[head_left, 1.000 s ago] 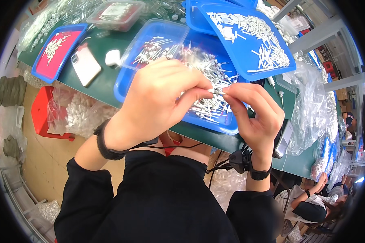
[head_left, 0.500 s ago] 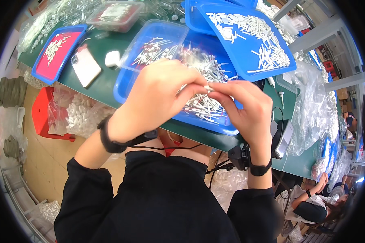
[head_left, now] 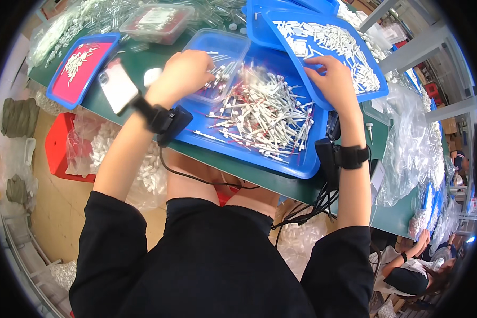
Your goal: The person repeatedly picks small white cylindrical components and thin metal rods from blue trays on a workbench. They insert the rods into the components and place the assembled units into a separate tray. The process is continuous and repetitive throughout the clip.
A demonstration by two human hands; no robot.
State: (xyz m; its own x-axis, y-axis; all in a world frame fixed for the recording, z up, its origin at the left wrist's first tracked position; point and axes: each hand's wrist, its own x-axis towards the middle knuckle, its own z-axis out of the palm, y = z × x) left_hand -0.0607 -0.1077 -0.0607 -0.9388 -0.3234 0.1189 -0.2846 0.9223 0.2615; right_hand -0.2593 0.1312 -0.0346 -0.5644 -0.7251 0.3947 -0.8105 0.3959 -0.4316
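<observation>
1. Left hand (head_left: 183, 71) reaches into the clear plastic tub (head_left: 217, 55) at the far left of the big blue tray (head_left: 302, 164). Fingers are curled down over small white parts; the grip looks closed on a pinch of them, but what is between the fingertips is hidden.
2. Right hand (head_left: 334, 79) rests on the near edge of the upper blue tray (head_left: 376, 93), far right. Fingers are spread and flat, an open grip holding nothing visible.
3. The pile of white tubular pieces with red leads (head_left: 262, 114) lies mid-tray, between the two hands.
4. Handling judgement: pieces are light, thin and stiff-bodied, with leads that snag on each other. Best pinched at the white body and lifted singly; pulling a lead will likely drag neighbours along.
5. Packaging:
   - Small blue tray with a red liner (head_left: 79, 66) at far left, holding a few white parts.
   - Clear lidded box with red contents (head_left: 153, 21) at far centre.
   - Clear bags (head_left: 408, 138) heaped at the right of the green counter (head_left: 249, 172).
   - Phone (head_left: 118, 85) flat, near the left wrist.
</observation>
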